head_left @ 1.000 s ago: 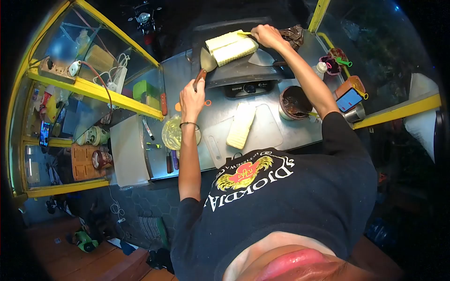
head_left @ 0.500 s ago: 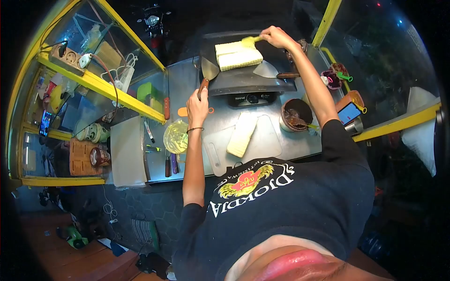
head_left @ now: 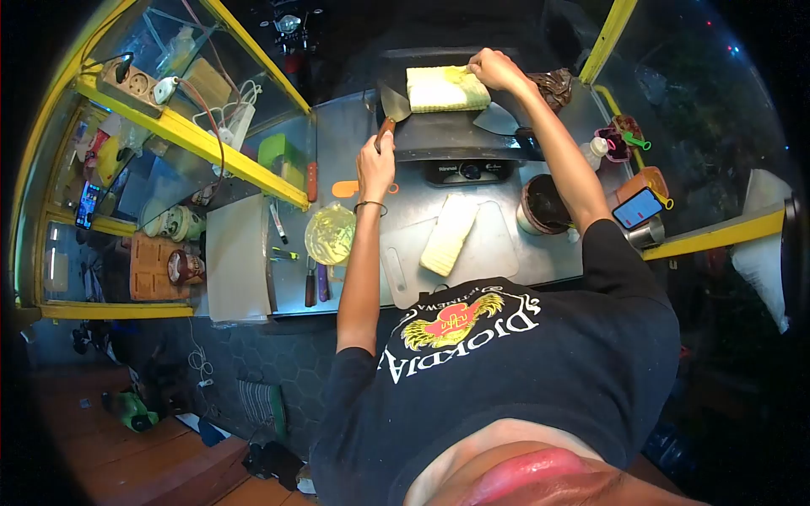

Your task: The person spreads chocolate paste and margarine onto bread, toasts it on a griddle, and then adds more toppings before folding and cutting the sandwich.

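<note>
My left hand (head_left: pixel 376 169) is closed round the wooden handle of a metal scraper (head_left: pixel 394 104), whose broad blade stands at the left end of a pale bread block (head_left: pixel 426 94) on the dark griddle (head_left: pixel 422 137). Above the bread's far right part is my right hand (head_left: pixel 499 71), fingers closed on a yellow-green brush (head_left: pixel 461 73). The brush's head is at the bread's top and partly hard to make out. A second scraper (head_left: pixel 496 121) lies on the griddle at the bread's right front, its handle partly hidden by my right forearm.
Another bread block (head_left: pixel 450 234) lies on a white cutting board (head_left: pixel 407 268). Around it are a tub of yellow spread (head_left: pixel 330 234), a dark-filled pot (head_left: pixel 542 205) and a phone (head_left: pixel 637 207). Yellow-framed glass panels (head_left: pixel 194 139) border the counter.
My right hand has moved left over the bread with the brush. Bread that showed as two adjoining pieces now looks like one block. The camera view has shifted slightly.
</note>
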